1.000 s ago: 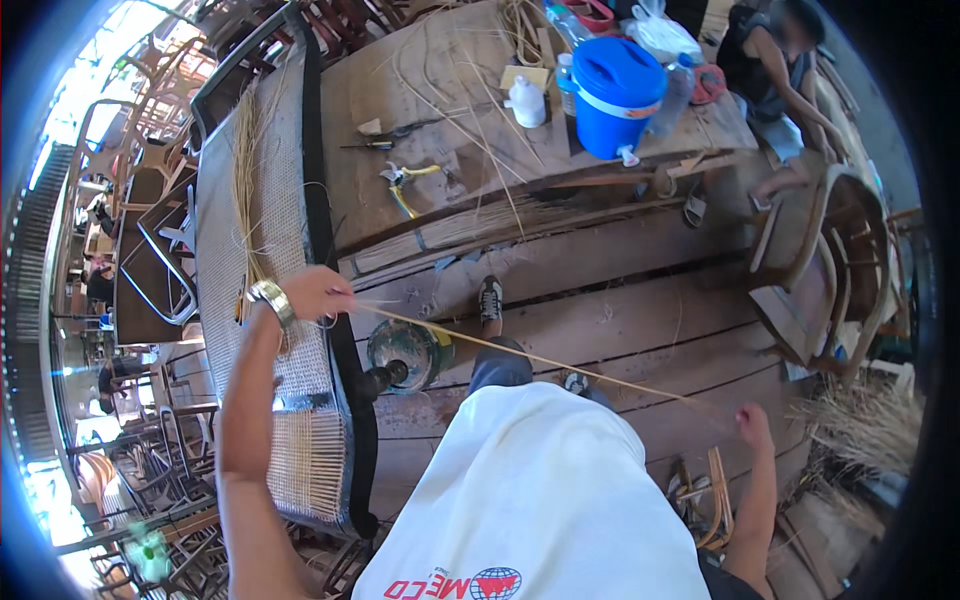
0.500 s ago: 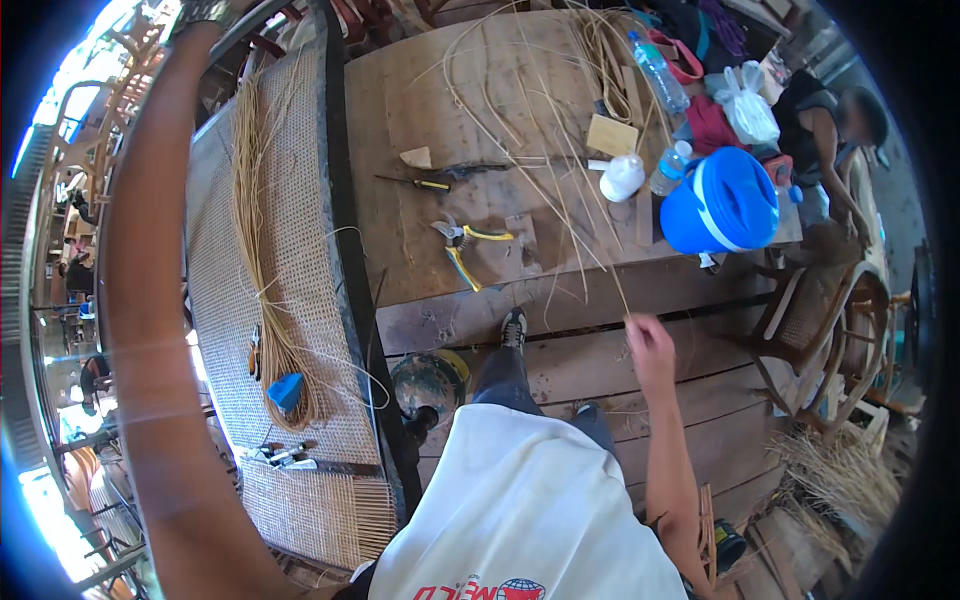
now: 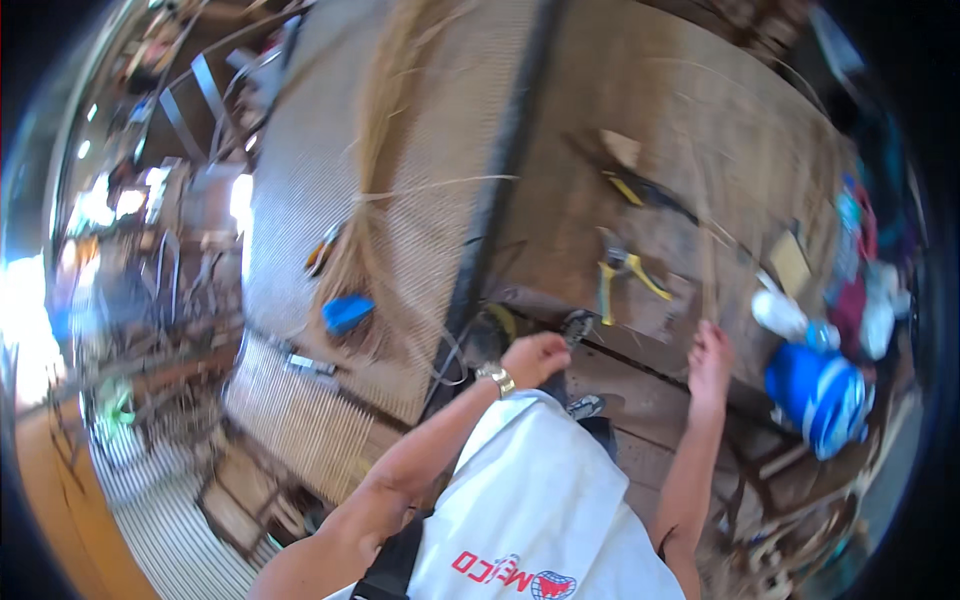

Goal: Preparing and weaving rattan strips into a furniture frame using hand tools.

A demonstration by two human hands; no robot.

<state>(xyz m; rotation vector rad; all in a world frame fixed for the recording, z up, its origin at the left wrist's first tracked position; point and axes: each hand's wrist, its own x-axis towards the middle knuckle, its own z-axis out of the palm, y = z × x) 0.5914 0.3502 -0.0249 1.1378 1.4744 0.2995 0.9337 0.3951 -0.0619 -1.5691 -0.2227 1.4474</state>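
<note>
A pale, black-edged panel of woven cane point(image 3: 300, 170) lay left of a brown wooden tabletop point(image 3: 640, 80) and bore a tan bundle of cane strands point(image 3: 380, 130). The left hand point(image 3: 537, 358) had curled fingers, blur hiding whether they met; the right hand point(image 3: 710, 368) had its fingertips together. Yellow-handled metal shears point(image 3: 619, 258) lay on the tabletop. A thin tan cane strand point(image 3: 708, 270), apparently clamped in the right fingertips, ran ahead; a sideways pull could have snagged it on the shears
</note>
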